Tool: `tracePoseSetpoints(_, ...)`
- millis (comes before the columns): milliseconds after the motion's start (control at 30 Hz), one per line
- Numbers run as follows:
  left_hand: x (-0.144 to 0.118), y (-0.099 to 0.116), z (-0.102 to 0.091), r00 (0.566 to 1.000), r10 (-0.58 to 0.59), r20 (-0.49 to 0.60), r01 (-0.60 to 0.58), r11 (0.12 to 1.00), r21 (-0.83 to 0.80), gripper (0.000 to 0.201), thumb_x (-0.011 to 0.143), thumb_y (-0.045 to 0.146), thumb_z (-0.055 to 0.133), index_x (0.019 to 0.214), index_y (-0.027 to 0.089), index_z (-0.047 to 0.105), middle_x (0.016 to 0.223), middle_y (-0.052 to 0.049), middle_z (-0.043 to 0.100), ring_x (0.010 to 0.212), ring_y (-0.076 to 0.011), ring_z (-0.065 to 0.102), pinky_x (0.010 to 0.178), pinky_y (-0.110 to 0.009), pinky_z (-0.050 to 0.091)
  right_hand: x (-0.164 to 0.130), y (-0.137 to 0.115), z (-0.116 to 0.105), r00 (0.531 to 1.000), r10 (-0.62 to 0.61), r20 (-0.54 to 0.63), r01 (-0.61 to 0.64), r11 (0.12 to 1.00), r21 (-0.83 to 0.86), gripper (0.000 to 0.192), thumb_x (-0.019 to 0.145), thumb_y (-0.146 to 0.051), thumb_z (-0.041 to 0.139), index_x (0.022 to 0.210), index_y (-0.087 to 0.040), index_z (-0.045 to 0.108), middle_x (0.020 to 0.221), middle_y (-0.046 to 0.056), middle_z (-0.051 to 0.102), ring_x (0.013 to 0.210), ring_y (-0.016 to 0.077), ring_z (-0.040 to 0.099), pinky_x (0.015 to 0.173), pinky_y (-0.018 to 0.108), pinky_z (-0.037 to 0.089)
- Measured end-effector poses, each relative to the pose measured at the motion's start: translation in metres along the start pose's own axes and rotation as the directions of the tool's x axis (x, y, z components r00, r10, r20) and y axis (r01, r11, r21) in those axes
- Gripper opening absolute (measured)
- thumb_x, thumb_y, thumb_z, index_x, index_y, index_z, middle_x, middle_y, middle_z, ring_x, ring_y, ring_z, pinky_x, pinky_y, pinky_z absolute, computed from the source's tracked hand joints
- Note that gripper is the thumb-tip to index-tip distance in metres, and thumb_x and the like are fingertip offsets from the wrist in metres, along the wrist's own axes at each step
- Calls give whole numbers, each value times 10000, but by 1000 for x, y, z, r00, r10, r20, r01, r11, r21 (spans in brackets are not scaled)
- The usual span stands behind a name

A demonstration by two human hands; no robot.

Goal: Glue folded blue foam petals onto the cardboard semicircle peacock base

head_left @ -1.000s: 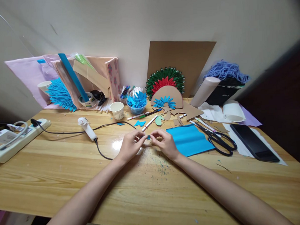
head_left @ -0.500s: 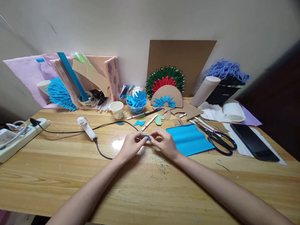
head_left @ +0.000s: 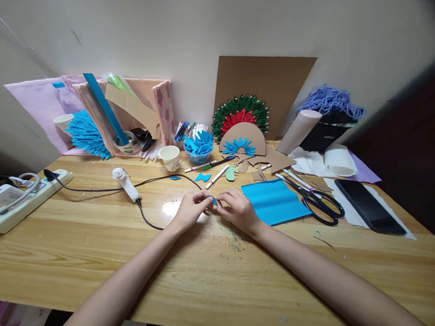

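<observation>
My left hand [head_left: 191, 211] and my right hand [head_left: 237, 209] meet over the middle of the wooden table [head_left: 98, 245]. Between their fingertips they pinch a small blue paper piece [head_left: 212, 199], mostly hidden by the fingers. A sheet of blue paper [head_left: 274, 202] lies just right of my right hand. Two folded blue bits [head_left: 202, 177] rest a little beyond my hands, beside a white marker [head_left: 216, 177].
Black scissors [head_left: 318, 202] and a dark phone [head_left: 369, 206] lie at the right. A glue gun [head_left: 126, 184] with its black cord sits left of my hands; a power strip [head_left: 24, 200] is far left. A paper cup [head_left: 170, 158], a bowl of blue pieces [head_left: 199, 149] and cardboard fans [head_left: 240, 128] line the back.
My hands have stayed in place while the fingers worked the small blue piece, closing more tightly over it. The view has shifted very slightly.
</observation>
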State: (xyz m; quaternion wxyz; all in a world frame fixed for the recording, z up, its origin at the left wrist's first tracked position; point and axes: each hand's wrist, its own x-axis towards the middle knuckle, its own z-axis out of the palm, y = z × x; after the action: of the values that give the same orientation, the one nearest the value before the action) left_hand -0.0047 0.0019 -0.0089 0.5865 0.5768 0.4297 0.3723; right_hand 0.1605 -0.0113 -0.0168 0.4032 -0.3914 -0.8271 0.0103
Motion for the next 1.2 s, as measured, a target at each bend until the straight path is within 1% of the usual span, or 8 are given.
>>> tracePoseSetpoints(233,5,0,-1,998,-47,-38,44,995,-84,178,688,269,562,624,109,606,571,-17,613,510,-100,549,524,-210,450,3,-2,-3,986,-154,59,162,973,-165,141,848,-151,473,781,-172,595,746,69,627,734,174,563,641,275,457)
tracePoseSetpoints(367,4,2,-1,994,-95,-59,84,984,-159,242,699,326,553,595,110,585,535,-29,606,519,-118,573,528,-220,448,4,-4,-4,980,-180,80,193,959,-208,160,852,-136,458,796,-157,607,748,78,636,740,176,570,642,275,462)
tracePoseSetpoints(467,3,2,0,996,-78,-47,71,989,-132,305,698,397,587,612,105,594,556,-35,613,493,-115,558,509,-226,446,2,-5,-2,980,-182,82,195,961,-197,145,841,-131,471,819,-155,612,782,84,641,747,179,573,644,279,466)
tracePoseSetpoints(567,2,0,1,996,-60,-62,54,994,-91,335,666,434,638,633,102,606,543,-22,601,468,-98,530,492,-215,440,1,-4,-1,991,-129,38,133,984,-116,117,821,-139,499,832,-164,612,800,80,639,750,184,568,653,295,471)
tracePoseSetpoints(667,3,-2,3,996,-34,-77,27,995,-97,351,673,452,636,644,104,615,538,-13,594,473,-86,517,486,-198,432,1,-2,-1,1000,-11,-13,12,997,77,97,806,-152,524,846,-183,607,802,63,630,769,181,571,678,306,478)
tracePoseSetpoints(833,2,-1,4,995,-4,-98,-5,996,-92,330,698,440,623,668,112,631,576,-12,609,506,-89,536,513,-197,450,3,2,-2,990,139,-9,-127,928,350,94,795,-187,571,876,-209,613,809,37,638,749,157,602,658,285,493)
tracePoseSetpoints(1067,-1,4,5,992,10,-129,-15,999,-41,293,701,405,625,724,115,656,668,-38,652,595,-123,588,573,-223,488,3,2,-2,972,232,-42,-194,888,416,66,798,-204,588,835,-208,643,780,34,651,742,164,611,665,304,495)
tracePoseSetpoints(1200,-5,7,3,984,84,-157,-71,993,90,270,697,391,637,770,132,666,716,-43,665,632,-148,612,573,-238,499,4,1,-4,964,262,-43,-220,878,425,66,799,-195,587,818,-208,649,777,36,654,739,169,612,666,313,499)
